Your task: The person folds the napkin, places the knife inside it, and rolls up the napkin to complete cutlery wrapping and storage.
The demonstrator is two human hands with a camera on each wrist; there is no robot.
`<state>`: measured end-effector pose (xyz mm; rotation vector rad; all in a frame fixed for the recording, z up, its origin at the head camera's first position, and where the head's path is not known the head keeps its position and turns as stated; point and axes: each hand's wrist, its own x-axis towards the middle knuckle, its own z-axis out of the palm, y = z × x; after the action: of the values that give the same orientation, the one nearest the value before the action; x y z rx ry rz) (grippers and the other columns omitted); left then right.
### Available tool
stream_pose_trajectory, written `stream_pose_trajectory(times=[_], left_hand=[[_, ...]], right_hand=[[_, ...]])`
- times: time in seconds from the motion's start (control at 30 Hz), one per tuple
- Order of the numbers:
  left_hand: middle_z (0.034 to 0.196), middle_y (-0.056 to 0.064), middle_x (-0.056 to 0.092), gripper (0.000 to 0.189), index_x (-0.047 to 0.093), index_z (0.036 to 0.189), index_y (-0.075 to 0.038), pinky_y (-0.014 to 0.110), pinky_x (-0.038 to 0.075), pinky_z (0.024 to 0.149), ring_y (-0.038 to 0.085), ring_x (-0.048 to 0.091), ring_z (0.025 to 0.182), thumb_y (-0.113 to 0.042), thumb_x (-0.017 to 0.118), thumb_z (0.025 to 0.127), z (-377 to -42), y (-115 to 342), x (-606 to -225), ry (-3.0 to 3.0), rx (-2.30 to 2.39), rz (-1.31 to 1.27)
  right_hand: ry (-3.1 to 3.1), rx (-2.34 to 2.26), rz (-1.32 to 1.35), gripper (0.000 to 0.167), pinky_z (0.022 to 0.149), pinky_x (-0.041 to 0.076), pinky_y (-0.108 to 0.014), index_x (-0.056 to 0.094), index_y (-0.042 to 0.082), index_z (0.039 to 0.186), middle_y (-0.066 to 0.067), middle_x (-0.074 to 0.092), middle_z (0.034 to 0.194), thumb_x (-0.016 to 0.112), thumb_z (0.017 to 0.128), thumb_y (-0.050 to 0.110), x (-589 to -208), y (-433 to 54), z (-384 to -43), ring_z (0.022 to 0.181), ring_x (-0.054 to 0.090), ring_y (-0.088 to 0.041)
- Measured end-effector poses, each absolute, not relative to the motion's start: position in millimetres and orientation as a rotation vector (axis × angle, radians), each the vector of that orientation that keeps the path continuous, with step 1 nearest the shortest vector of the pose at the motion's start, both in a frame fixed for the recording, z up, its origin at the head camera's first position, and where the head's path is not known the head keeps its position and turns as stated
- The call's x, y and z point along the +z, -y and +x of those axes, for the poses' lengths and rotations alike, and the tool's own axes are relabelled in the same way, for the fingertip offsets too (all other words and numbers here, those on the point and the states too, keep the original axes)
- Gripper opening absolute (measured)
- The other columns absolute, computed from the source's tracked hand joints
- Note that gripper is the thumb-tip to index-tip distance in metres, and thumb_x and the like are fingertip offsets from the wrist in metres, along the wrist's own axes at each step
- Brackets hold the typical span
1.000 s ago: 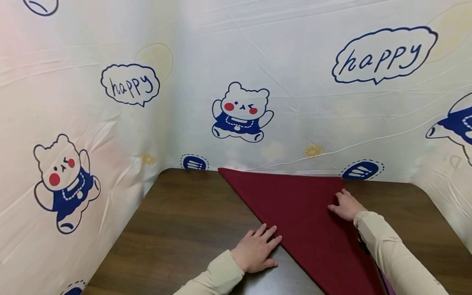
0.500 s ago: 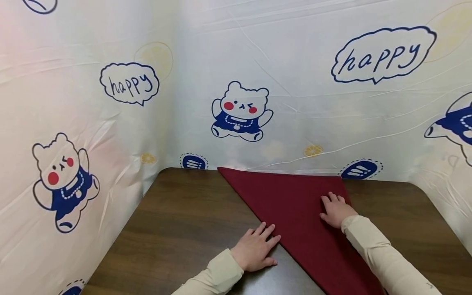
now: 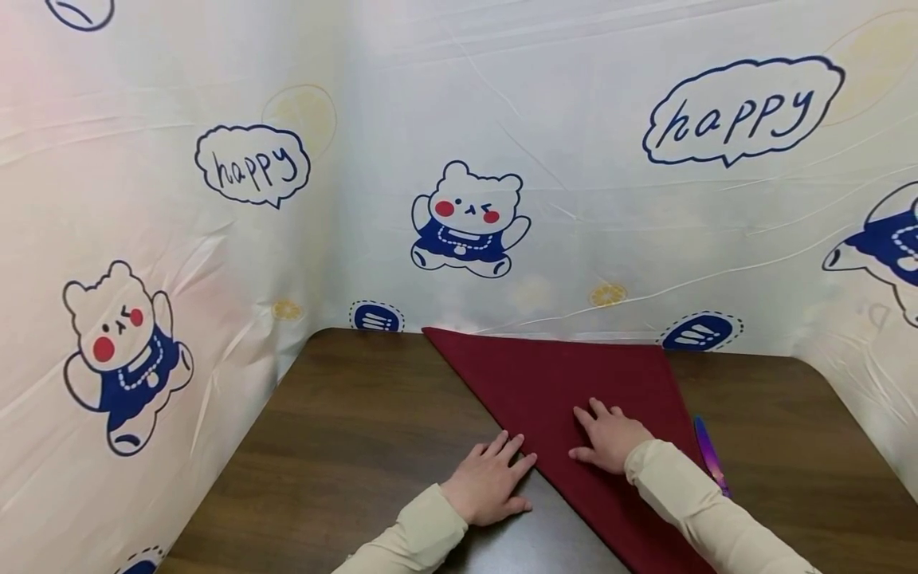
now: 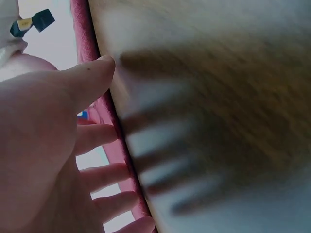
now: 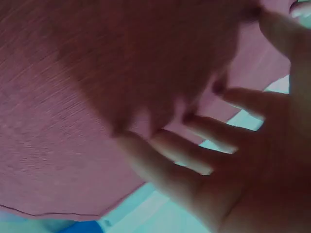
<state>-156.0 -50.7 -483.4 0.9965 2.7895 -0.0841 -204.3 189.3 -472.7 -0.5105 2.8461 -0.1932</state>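
Observation:
A dark red cloth, folded into a triangle, lies on the brown wooden table, its long diagonal edge facing left. My left hand rests beside that edge with fingers spread, fingertips touching the fold. In the left wrist view, the cloth's edge runs right along the fingertips of the left hand. Over the middle of the cloth, my right hand lies with fingers spread. The right wrist view has the fingertips of the right hand on the cloth's surface; neither hand grips anything.
A slim purple-blue object lies at the cloth's right edge, partly hidden by the right sleeve. Wooden tabletop extends to the left. A white printed curtain hangs behind the table's far edge and along both sides.
My right hand has slid left and towards me across the cloth, from its right edge to its middle, uncovering the purple-blue object. My left hand has stayed almost in place.

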Motion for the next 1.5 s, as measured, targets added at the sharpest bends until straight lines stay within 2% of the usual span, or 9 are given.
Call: stream_pose_trajectory(times=[0.2,0.53,0.87,1.27,1.5], left_hand=[[0.155,0.002,0.035,0.063,0.042,0.146,-0.029,0.041,0.039,0.106,0.026,0.033,0.144,-0.058,0.053,0.091,-157.4,53.1,-484.1,-2.813,-0.095,0.954],[0.155,0.005,0.036,0.063,0.043,0.146,-0.027,0.042,0.04,0.105,0.027,0.034,0.143,-0.058,0.052,0.092,-158.2,53.0,-484.7,-2.831,-0.094,0.916],[0.156,0.004,0.033,0.061,0.041,0.147,-0.026,0.045,0.04,0.104,0.027,0.034,0.143,-0.058,0.042,0.096,-164.4,56.3,-492.9,-2.838,0.009,0.872],[0.154,0.006,0.038,0.063,0.045,0.145,-0.016,0.044,0.04,0.104,0.025,0.037,0.141,-0.056,0.044,0.096,-165.7,56.9,-492.0,-2.892,0.014,0.816],[0.152,0.006,0.041,0.062,0.047,0.143,-0.017,0.044,0.041,0.102,0.025,0.04,0.139,-0.057,0.045,0.095,-164.9,58.0,-491.2,-2.911,0.011,0.813]], right_hand=[[-2.827,-0.119,-0.452,0.081,0.085,0.05,-0.06,0.049,-0.004,0.136,-0.031,0.043,0.141,0.072,0.08,0.05,-472.0,-179.7,-194.7,0.119,0.049,-0.053],[-2.807,-0.257,-0.292,0.095,0.085,0.048,-0.063,0.042,-0.013,0.136,-0.039,0.035,0.142,0.071,0.078,0.057,-472.9,-170.3,-181.8,0.121,0.04,-0.063],[-2.879,-0.115,-0.203,0.105,0.073,0.054,-0.057,0.043,-0.018,0.131,-0.045,0.041,0.133,0.073,0.071,0.062,-473.5,-167.8,-161.4,0.105,0.052,-0.063],[-2.888,-0.076,-0.233,0.099,0.077,0.053,-0.06,0.048,-0.023,0.124,-0.048,0.044,0.126,0.071,0.075,0.06,-474.2,-167.7,-155.9,0.106,0.049,-0.068],[-2.879,-0.095,-0.248,0.097,0.079,0.052,-0.061,0.047,-0.024,0.123,-0.05,0.043,0.126,0.071,0.076,0.058,-473.5,-167.2,-155.6,0.105,0.047,-0.07]])
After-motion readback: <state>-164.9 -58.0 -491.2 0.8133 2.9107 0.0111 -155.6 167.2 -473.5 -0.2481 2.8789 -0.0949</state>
